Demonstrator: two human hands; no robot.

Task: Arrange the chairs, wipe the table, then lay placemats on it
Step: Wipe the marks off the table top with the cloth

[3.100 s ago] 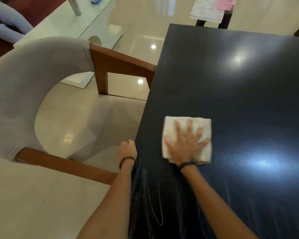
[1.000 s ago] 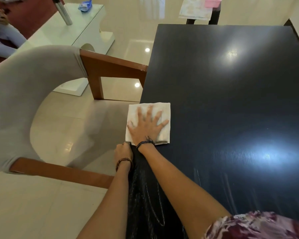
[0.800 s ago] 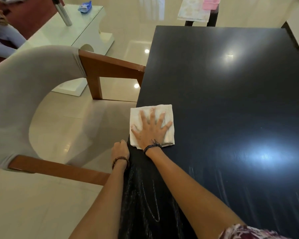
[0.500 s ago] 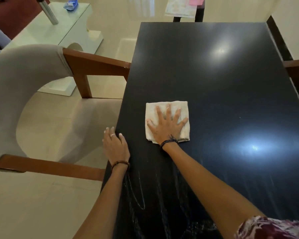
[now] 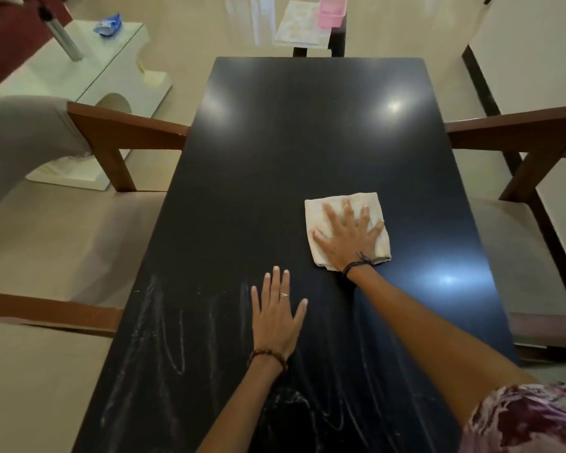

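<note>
A long black table (image 5: 275,152) runs away from me, with wet wipe streaks on its near end. A folded white cloth (image 5: 356,204) lies right of its middle. My right hand (image 5: 348,238) presses flat on the cloth with fingers spread. My left hand (image 5: 276,313) rests flat on the bare tabletop nearer to me, fingers straight. A grey upholstered chair (image 5: 20,138) with wooden arms stands at the table's left side. Another wooden-armed chair (image 5: 520,132) stands at the right side. Pale placemats (image 5: 299,31) lie on a dark stand beyond the table's far end.
A pink container (image 5: 331,12) sits beside the placemats on the stand. A white glass-topped side table (image 5: 89,63) stands at the far left, carrying a metal bottle (image 5: 61,37) and a blue packet (image 5: 108,25). Glossy beige floor surrounds the table.
My right hand has slid the cloth from the table's left edge to right of its middle. My left hand left the table's edge and now lies flat on the tabletop.
</note>
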